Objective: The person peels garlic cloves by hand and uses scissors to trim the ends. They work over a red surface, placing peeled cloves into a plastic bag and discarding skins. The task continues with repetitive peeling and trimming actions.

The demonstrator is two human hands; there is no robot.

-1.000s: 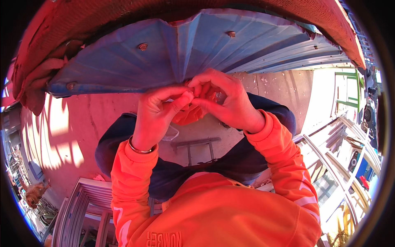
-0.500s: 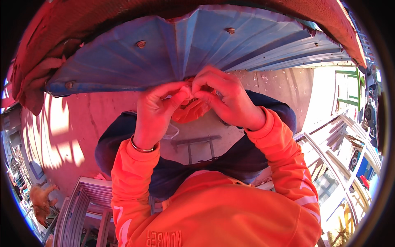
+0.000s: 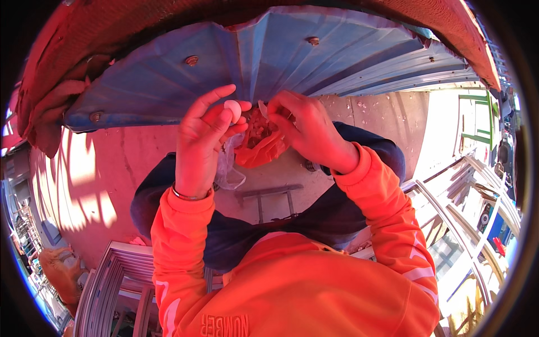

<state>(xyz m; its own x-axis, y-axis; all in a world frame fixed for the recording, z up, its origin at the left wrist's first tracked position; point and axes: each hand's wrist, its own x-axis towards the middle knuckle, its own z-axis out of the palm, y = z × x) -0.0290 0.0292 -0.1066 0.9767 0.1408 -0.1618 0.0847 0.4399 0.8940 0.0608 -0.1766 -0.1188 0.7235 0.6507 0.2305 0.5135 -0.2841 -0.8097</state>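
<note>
Between the thumb and fingers of my left hand point(image 3: 199, 140) sits a small, pale, smooth egg-shaped thing point(image 3: 232, 112). The index finger stretches out above it. My right hand point(image 3: 306, 123) pinches a thin pale flake point(image 3: 263, 109), a short way right of the left fingertips. Under both hands hangs an orange-red plastic bag point(image 3: 264, 151) with its mouth open. Crumpled bits show inside it, too small to name. A clear whitish plastic bag point(image 3: 230, 168) hangs below my left hand, beside the orange-red one.
Bolted blue corrugated metal sheets point(image 3: 168, 84) rise close in front of my hands. Metal frames point(image 3: 120, 275) are stacked at lower left, beside a brown furry animal point(image 3: 63, 275). White frames point(image 3: 449, 219) lean at right. A low metal stand point(image 3: 269, 194) is between my knees.
My hands have parted from each other. The left moved left and turned, showing the pale egg-shaped thing; the right holds a flake. The animal at lower left has shifted.
</note>
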